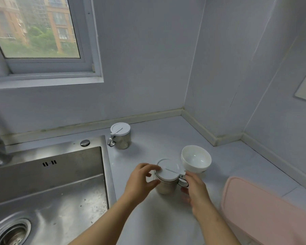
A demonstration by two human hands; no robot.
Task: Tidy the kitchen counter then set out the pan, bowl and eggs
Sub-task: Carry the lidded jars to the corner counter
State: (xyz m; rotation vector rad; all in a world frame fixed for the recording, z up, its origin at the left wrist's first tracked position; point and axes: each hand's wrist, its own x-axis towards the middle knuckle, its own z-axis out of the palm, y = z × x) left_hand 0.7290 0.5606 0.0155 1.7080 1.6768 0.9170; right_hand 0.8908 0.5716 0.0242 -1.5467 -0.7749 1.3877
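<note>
Tidying is judged unfinished: a lidded jar (167,177) on the counter (157,135) is gripped by the left hand (140,181), its handle (182,182) held by the right hand (194,190). The bowl (195,159) stands just beside it (pan and eggs unseen).

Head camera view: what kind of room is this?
Probably a home kitchen: a steel sink is set into the counter, and on it stand a white bowl, a far jar and a near jar, which the left hand and right hand hold.

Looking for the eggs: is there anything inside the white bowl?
No, the white bowl shows only its bare, glossy inside.
</note>
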